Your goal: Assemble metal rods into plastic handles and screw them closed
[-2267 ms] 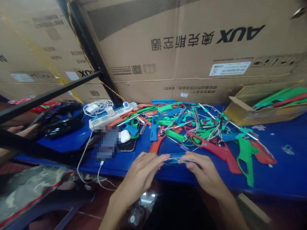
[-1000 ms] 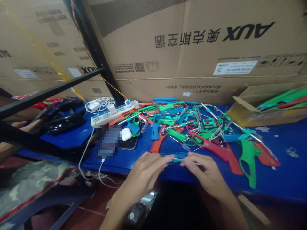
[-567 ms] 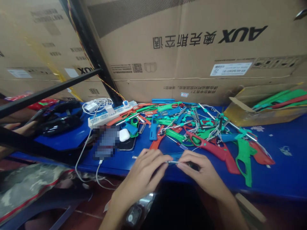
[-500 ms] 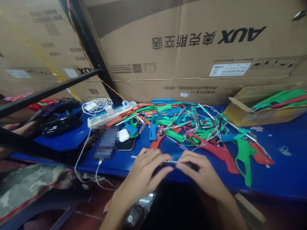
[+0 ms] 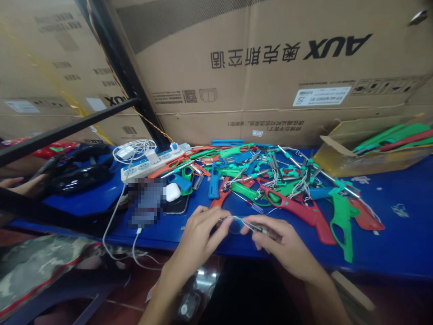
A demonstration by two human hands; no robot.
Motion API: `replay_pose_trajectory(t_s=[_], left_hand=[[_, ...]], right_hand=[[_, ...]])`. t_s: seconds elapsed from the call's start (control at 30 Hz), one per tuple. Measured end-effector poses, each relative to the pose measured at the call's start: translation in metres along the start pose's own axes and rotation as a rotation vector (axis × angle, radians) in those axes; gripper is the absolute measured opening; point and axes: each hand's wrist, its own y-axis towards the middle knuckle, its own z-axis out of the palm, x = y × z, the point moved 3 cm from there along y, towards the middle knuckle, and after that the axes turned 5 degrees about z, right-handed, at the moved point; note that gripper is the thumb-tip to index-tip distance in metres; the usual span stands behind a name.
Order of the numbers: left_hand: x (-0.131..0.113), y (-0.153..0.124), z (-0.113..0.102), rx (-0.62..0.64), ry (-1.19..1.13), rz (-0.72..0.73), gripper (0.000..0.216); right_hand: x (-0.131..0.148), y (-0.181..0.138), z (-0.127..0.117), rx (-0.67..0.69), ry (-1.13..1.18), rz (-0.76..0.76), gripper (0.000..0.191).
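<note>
My left hand (image 5: 201, 232) is closed in a pinch on one end of a thin white wire (image 5: 244, 222), near the front edge of the blue table. My right hand (image 5: 282, 239) grips a small lighter part (image 5: 260, 229) that the wire runs to; fingers cover most of it. A blue piece (image 5: 236, 225) shows behind the wire between the hands; whether I touch it I cannot tell. Just beyond lie a red lighter casing (image 5: 301, 210), a green lighter casing (image 5: 342, 225) and a screwdriver (image 5: 252, 205) with a clear handle.
A heap of coloured lighter casings, metal tubes and wires covers the table's middle. A carton (image 5: 365, 164) of casings stands at right. To the left are a power strip (image 5: 135, 169), a charging phone (image 5: 147, 203) and a black metal frame (image 5: 126, 85). Another person's hand (image 5: 23, 187) shows far left.
My hands have shifted slightly, and the right hand has turned. A white wire now shows stretched between them, where a thin metallic piece was before. The heap looks the same.
</note>
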Motion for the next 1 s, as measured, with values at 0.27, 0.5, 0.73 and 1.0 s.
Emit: replay_pose_trajectory(t_s=[0.27,0.5,0.73,1.0], left_hand=[[0.006,0.001,0.008,-0.029,0.050,-0.120,0.020],[0.008,0.004,0.014,-0.025,0.091,-0.117,0.024],[0.010,0.002,0.013,-0.046,0.080,-0.105,0.022],[0.011,0.003,0.011,-0.097,0.046,-0.083,0.018]], right_hand=[[-0.003,0.002,0.000,-0.110,0.004,0.006,0.029],[-0.002,0.002,-0.001,-0.205,-0.048,-0.030,0.032],[-0.004,0.003,-0.001,-0.207,-0.040,-0.072,0.028],[-0.007,0.003,-0.001,-0.210,-0.049,-0.045,0.025]])
